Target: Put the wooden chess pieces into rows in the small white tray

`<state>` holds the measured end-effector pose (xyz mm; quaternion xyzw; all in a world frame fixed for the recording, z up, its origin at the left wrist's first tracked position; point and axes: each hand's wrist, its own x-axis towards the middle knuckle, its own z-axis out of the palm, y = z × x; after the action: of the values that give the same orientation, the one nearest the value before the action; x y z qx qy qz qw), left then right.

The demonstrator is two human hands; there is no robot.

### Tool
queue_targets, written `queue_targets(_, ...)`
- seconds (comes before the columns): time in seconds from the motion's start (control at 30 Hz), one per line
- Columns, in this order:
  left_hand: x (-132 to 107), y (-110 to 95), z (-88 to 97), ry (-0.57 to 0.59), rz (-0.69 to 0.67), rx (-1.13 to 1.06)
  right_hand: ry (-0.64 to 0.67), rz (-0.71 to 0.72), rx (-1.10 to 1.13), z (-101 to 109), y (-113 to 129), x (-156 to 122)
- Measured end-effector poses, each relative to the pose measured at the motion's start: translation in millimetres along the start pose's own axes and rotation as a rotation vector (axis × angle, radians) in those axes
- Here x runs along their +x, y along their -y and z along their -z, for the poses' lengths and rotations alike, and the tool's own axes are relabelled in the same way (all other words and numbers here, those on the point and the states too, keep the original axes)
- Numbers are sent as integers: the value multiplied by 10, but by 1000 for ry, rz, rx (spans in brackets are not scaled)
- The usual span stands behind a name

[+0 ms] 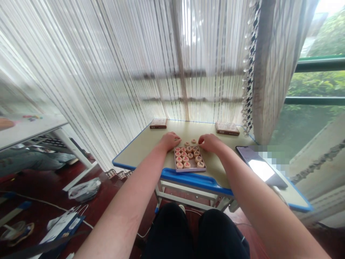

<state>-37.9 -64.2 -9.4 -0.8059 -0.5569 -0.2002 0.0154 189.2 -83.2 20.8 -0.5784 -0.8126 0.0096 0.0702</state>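
A shallow open box (190, 169) on the desk holds several round wooden Chinese chess pieces, red-marked ones on the left and dark-marked ones on the right. Bare box floor shows near its lower middle. Just beyond its far edge lie two loose chess pieces (187, 144), apart from the box. My left hand (170, 141) rests by the box's far left corner, fingers extended and somewhat apart, with nothing visible in them. By the far right corner, my right hand (209, 142) has its fingers curled together; whatever is between the fingertips, if anything, is hidden.
Two flat cartons, a left one (158, 123) and a right one (227, 128), lie along the desk's far side. A phone (261, 167) lies under my right forearm's outer side. Blue trim edges the desk (137, 153). String curtains hang behind; another table (32, 127) stands left.
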Motion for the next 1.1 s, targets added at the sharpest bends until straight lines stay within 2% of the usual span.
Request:
queue_targets(0.2, 7, 13, -13, -9, 4, -19, -1, 8, 28, -3, -5, -8)
queue_targets(0.33, 14, 10, -13, -5, 13, -24, 63, -28, 11, 33, -6, -19)
queue_targets(0.4, 17, 7, -9, 0, 24, -29, 1, -33, 1, 83, 16, -44)
queue_targets(0.5, 20, 8, -10, -2, 21, -34, -143, 118, 49, 174, 115, -121)
queue_targets(0.57, 23, 13, -17, -16, 9, -34, -134, 264, 105, 216, 215, -188)
queue_targets(0.63, 28, 19, -28, -26, 2, -34, -96, 350, 118, 230, 312, -252)
queue_targets(0.83, 46, 32, -56, -23, 18, -42, 26, 377, 44, 178, 404, -323)
queue_targets(1.1, 32, -2, -30, -4, 34, -37, 18, 399, 13, 143, 376, -302)
